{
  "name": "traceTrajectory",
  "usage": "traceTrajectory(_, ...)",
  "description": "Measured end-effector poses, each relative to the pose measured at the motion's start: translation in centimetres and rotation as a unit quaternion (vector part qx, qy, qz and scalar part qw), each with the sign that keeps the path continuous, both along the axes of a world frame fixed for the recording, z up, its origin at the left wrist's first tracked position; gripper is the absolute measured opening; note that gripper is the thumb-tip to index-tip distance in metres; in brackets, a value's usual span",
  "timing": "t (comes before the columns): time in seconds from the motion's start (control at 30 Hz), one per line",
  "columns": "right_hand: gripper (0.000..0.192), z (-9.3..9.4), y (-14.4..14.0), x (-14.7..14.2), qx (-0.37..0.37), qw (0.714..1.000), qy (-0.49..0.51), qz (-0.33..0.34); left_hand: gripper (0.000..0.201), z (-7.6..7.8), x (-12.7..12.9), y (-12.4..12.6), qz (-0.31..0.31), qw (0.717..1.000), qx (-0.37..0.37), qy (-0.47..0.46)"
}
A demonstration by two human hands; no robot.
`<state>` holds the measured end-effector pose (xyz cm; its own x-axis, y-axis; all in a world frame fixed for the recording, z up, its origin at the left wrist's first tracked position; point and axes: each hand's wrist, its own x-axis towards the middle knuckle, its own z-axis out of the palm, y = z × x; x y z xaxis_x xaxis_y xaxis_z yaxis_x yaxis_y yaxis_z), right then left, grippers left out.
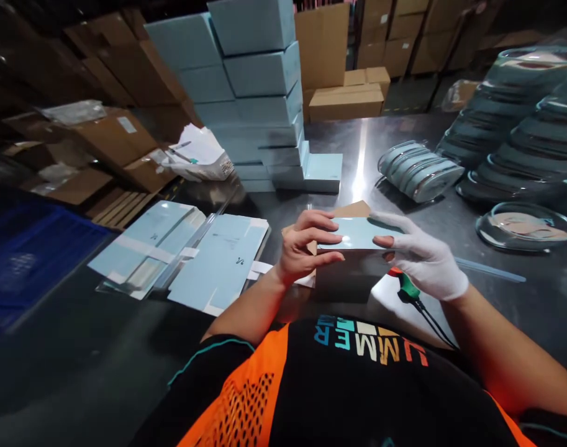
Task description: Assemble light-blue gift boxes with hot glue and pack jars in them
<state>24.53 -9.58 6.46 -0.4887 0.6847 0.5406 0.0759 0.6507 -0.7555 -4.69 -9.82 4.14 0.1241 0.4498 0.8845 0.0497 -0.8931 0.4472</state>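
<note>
My bare left hand point(308, 245) grips the left end of a light-blue cardboard box point(358, 231) in front of my chest. Around its right end is my right hand point(420, 254), in a white glove that leaves some fingertips bare. A brown cardboard flap point(353, 209) sticks up behind the box's blue side. Below the right hand a green object with a red tip point(408, 288) and black cords lies on a white surface.
Flat light-blue cartons point(227, 254) lie in bundles on the left. Stacked blue boxes point(259, 81) rise at the back, beside a paper-filled basket point(204, 155). Clear-wrapped rounded packages point(418, 171) stand in rows on the right. A clear strip point(490, 269) lies near my right wrist.
</note>
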Motion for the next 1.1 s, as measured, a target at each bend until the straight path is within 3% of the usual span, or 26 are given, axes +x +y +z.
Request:
traceTrajectory(0.23, 0.034, -0.3, 0.1, 0.3, 0.065, 0.997, -0.043, 0.005, 0.040, 0.2, 0.0, -0.2, -0.004, 1.000, -0.018, 0.025)
traceTrajectory(0.5, 0.052, 0.2, -0.2, 0.7, 0.098, 0.992, -0.073, 0.036, 0.031, 0.2, 0.1, -0.4, 0.002, 1.000, 0.008, 0.025)
traceTrajectory(0.73, 0.051, 0.2, 0.0, 0.6, 0.108, 0.990, -0.073, 0.045, 0.022, 0.0, -0.3, -0.8, 0.019, 0.999, 0.003, 0.030)
traceTrajectory(0.8, 0.052, -0.1, -0.3, 0.2, 0.149, 0.985, -0.075, 0.038, 0.019, 1.1, -1.0, -1.2, 0.025, 0.997, -0.008, 0.076)
traceTrajectory(0.87, 0.056, -0.3, -0.5, -0.5, 0.199, 0.976, -0.081, 0.024, 0.024, 3.2, -1.7, -1.3, 0.037, 0.982, -0.023, 0.184)
traceTrajectory(1.0, 0.086, 0.4, 1.4, -1.8, 0.250, 0.958, -0.130, 0.047, 0.038, 8.2, -1.5, -1.6, 0.057, 0.894, -0.047, 0.443)
traceTrajectory(1.07, 0.075, 1.7, 4.5, -1.1, 0.222, 0.957, -0.184, -0.012, 0.033, 10.0, -1.3, -1.8, 0.066, 0.867, -0.062, 0.490)
traceTrajectory(1.1, 0.063, 2.5, 6.6, -0.2, 0.201, 0.955, -0.207, -0.071, 0.030, 10.6, -1.5, -1.8, 0.074, 0.870, -0.070, 0.483)
